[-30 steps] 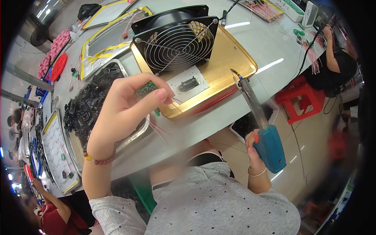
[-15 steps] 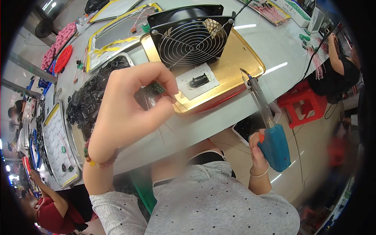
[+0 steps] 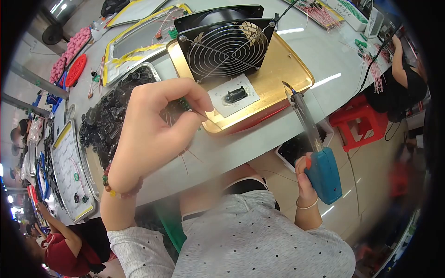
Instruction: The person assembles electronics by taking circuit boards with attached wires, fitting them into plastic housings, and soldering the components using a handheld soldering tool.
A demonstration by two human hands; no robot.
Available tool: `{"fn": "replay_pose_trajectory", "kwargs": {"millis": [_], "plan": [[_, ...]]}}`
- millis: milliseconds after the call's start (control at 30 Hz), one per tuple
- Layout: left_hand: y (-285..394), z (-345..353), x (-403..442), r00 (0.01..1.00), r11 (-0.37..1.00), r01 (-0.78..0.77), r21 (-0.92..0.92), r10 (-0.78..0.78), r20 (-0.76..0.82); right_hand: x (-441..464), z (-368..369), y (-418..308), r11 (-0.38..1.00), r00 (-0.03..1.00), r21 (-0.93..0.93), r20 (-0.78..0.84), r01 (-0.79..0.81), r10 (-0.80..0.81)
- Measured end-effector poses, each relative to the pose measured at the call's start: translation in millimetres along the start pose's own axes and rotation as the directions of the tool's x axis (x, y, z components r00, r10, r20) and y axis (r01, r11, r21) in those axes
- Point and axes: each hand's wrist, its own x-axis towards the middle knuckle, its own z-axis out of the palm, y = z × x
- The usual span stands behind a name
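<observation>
My left hand (image 3: 155, 123) is closed, thumb and forefinger pinching thin wires (image 3: 211, 121) whose ends poke out over the front edge of the gold tray (image 3: 289, 60). A bit of green circuit board shows behind those fingers, mostly hidden; more thin wires dangle below the hand. My right hand (image 3: 304, 185) is wrapped round the teal handle of a soldering gun (image 3: 325, 176), its tip pointing up beside the tray's right corner. On a white pad (image 3: 223, 106) in the tray lies a small black plastic housing (image 3: 237, 95), apart from both hands.
A black fan (image 3: 229, 55) with a wire guard stands on the tray. Left of my hand is a metal tray heaped with black plastic parts (image 3: 104, 116). A red stool (image 3: 357, 120) stands beyond the table's right edge. Other people sit at left and right.
My left hand has turned slightly, so the green circuit board is now more hidden behind the fingers. The soldering gun has shifted very slightly left.
</observation>
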Motion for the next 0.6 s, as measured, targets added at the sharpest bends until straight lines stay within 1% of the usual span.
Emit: {"fn": "replay_pose_trajectory", "kwargs": {"millis": [33,67,167,267,367,467,533,567,600], "plan": [[-2,2,1,1.0,0.999,0.014,-0.036,-0.014,-0.003,0,1,-1,1.0,0.999,0.028,-0.033,-0.01,0.011],[-5,5,2,1.0,0.997,0.027,-0.072,-0.028,-0.005,0,0,-1,1.0,1.0,0.016,-0.023,-0.005,0.005],[-15,13,7,0.999,0.999,-0.036,-0.023,0.035,-0.014,1,-4,1,1.0,1.0,-0.017,-0.007,0.009,-0.009],[-6,12,7,0.999,0.978,0.034,0.204,-0.035,0.0,-1,-6,3,1.0,1.0,-0.024,-0.028,0.008,-0.009],[-12,16,5,0.989,0.91,-0.072,0.408,0.117,-0.088,-2,-6,5,1.0,0.998,0.007,-0.061,-0.01,0.011],[-8,13,6,0.987,0.895,-0.116,0.431,0.154,-0.053,-4,-6,7,1.0,0.996,0.009,-0.084,-0.023,0.024],[-4,12,8,0.994,0.93,-0.1,0.353,0.107,-0.001,-4,-5,7,1.0,0.997,-0.02,-0.074,-0.017,0.016],[-2,12,9,0.996,0.946,-0.088,0.313,0.084,0.027,-4,-6,5,0.997,0.999,-0.073,-0.05,-0.007,0.004],[-4,13,9,0.998,0.97,-0.062,0.235,0.054,0.04,-3,-7,2,0.992,1.0,-0.126,-0.026,0.006,-0.009]]}}
